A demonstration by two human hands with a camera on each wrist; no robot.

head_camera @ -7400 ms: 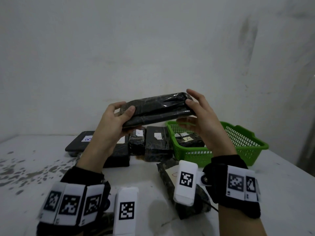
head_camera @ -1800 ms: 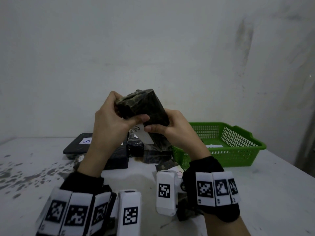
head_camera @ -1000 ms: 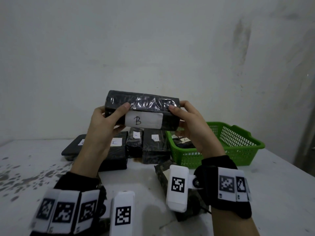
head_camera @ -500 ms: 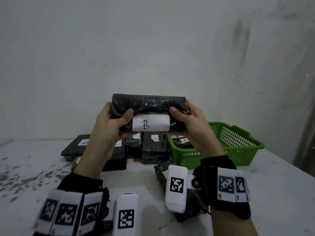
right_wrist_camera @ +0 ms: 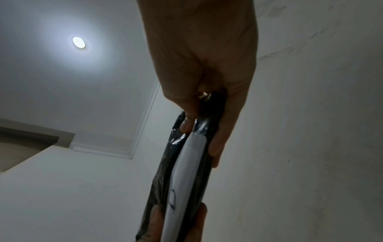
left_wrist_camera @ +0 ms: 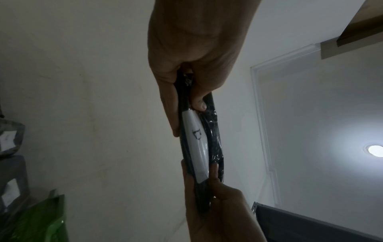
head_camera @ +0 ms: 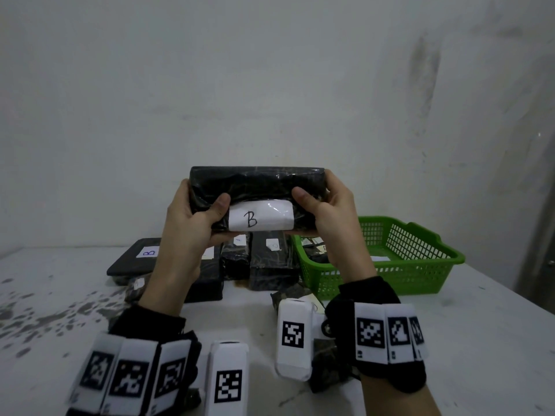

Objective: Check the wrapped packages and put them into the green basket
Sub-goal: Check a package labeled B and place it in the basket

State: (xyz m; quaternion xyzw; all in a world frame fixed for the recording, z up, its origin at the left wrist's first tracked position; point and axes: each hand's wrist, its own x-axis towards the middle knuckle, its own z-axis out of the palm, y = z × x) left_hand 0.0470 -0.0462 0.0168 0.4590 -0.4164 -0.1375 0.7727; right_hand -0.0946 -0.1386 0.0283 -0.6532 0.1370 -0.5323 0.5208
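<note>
Package under inspection, white label reading "B" in black handwriting.
I see left hand and right hand gripping its ends, thumbs in front, fingers behind, above the table. Wrap is glossy, crinkled black film; shape a flat oblong. Green basket, lattice plastic, sits right; another labelled "B" package lies behind.

1 green basket, 2 hands, several black wrapped packages

Dim grey room, ceiling light flaring in both wrist views, hands backlit, wide-angle edge bending
</note>
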